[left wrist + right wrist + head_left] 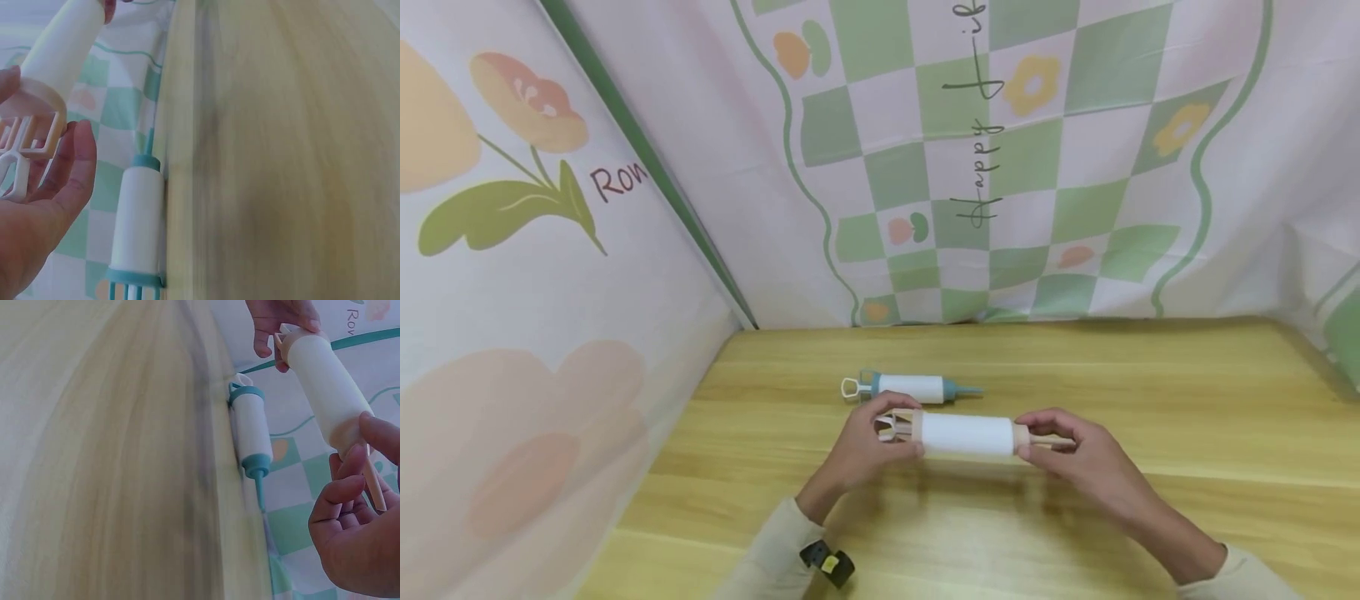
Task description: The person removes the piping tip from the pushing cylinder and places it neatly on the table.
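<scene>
Below centre frame, my left hand (867,446) and right hand (1090,462) are pinching a white, peach-ended plastic cylinder (967,435), apparently assembled but not yet set down, while a white, teal-ended tube (912,388) is lying higher in frame.

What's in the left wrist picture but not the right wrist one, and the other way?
Only the left wrist view shows a row of peach plastic bars. Only the right wrist view shows a thin peach nozzle. Both show a white cylinder with peach ends, a white cylinder with teal ends, a pale wooden table, and parts of the left hand and right hand.
</scene>
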A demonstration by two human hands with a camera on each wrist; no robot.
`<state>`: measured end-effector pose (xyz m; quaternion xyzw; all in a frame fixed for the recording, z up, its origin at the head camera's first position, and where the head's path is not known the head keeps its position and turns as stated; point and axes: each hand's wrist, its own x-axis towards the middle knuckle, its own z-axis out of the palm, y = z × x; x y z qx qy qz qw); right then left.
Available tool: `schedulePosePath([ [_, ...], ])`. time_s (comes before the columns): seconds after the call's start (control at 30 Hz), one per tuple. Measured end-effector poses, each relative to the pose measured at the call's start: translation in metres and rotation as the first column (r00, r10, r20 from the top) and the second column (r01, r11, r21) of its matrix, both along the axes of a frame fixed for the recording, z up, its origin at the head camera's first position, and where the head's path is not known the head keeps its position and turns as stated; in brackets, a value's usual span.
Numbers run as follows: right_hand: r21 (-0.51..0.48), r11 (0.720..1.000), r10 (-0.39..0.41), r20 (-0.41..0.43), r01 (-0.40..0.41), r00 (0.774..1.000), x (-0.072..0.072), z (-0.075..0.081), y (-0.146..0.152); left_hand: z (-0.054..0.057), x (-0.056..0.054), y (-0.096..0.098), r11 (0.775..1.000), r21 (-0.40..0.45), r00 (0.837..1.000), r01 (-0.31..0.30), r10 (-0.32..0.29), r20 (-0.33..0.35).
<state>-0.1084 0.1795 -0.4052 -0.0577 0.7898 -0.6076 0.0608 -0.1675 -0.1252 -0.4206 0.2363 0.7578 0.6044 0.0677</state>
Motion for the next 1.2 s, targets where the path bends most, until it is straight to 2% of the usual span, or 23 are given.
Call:
schedulePosePath([
  [0.27,-0.070,0.997,-0.017,0.030,0.019,0.999,-0.0010,0.0057,0.0046,0.0060,0.0040,0.0086,0.997,0.072,0.999,-0.039,0.038,0.010],
  [0.5,-0.108,0.994,-0.018,0.087,0.028,0.996,-0.0041,0.0066,0.0034,0.0045,0.0055,0.0092,0.984,0.179,1.000,-0.015,0.011,0.025],
  [0.67,-0.163,0.986,-0.001,0.132,0.023,0.991,-0.0049,0.0080,0.0025,0.0019,0.0071,0.0084,0.986,0.166,1.000,-0.008,0.007,0.004],
  [0.9,-0.178,0.984,0.008,0.149,0.019,0.989,-0.0036,0.0080,0.0008,0.0014,0.0080,0.0108,0.987,0.164,1.000,0.001,0.001,-0.011],
  [1.2,-0.265,0.964,-0.009,0.089,0.033,0.996,-0.0029,-0.0001,-0.0038,0.0051,0.0081,0.0104,0.996,0.085,1.000,-0.003,0.005,-0.027],
])
